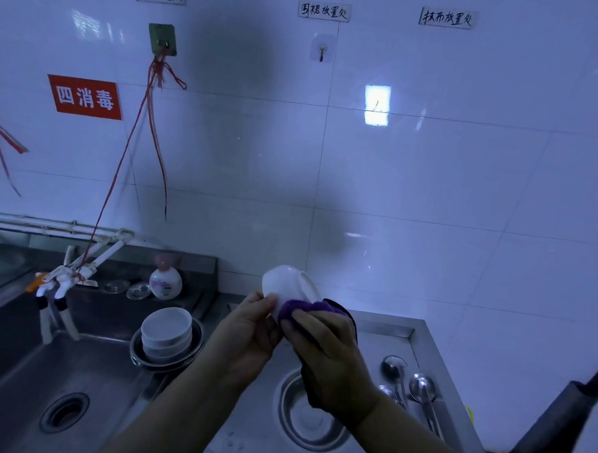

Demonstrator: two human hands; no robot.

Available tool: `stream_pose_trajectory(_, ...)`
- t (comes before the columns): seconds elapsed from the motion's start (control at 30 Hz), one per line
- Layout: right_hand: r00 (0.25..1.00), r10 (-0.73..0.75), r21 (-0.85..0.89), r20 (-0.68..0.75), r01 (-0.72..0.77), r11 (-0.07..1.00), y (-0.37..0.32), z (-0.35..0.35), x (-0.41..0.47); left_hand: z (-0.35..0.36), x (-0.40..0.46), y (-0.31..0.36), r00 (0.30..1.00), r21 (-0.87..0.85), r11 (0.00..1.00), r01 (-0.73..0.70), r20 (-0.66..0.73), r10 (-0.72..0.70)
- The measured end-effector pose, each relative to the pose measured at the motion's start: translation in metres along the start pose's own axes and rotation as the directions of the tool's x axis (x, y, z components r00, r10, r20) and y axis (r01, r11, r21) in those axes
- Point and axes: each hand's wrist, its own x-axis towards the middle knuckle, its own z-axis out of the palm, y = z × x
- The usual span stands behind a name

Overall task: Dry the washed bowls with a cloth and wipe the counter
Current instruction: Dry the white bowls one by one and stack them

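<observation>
My left hand (252,322) holds a small white bowl (288,284) up above the steel counter (394,333), tilted with its foot toward the upper right. My right hand (323,347) presses a purple cloth (304,307) against the bowl's lower side; the cloth's dark end hangs down below my palm. A stack of white bowls (166,328) sits in a metal basin (196,353) at the sink's right rim.
A steel sink (27,379) with a drain lies at the lower left, taps above it. A metal bowl (303,418) rests on the counter under my hands. Several spoons (421,385) lie to the right. A soap bottle (166,282) stands at the back. A dark handle (564,405) leans at far right.
</observation>
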Motion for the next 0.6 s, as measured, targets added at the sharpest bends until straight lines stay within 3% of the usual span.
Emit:
stream_pose_trajectory(0.17,0.974,0.190,-0.014,-0.124,-0.193,0.981,-0.004,0.012,0.022,0.010,-0.001,-0.005,1.000,-0.044,0.999,0.024,0.014,-0.023)
stream_pose_trajectory(0.43,0.982,0.025,-0.124,-0.187,-0.049,0.991,0.011,0.015,-0.001,0.018,-0.004,-0.004,0.991,-0.244,0.962,0.119,-0.032,-0.131)
stream_pose_trajectory(0.6,0.898,0.327,0.138,-0.294,-0.299,0.944,0.016,0.013,0.001,0.021,-0.006,-0.008,0.996,-0.300,0.951,0.075,-0.025,-0.087)
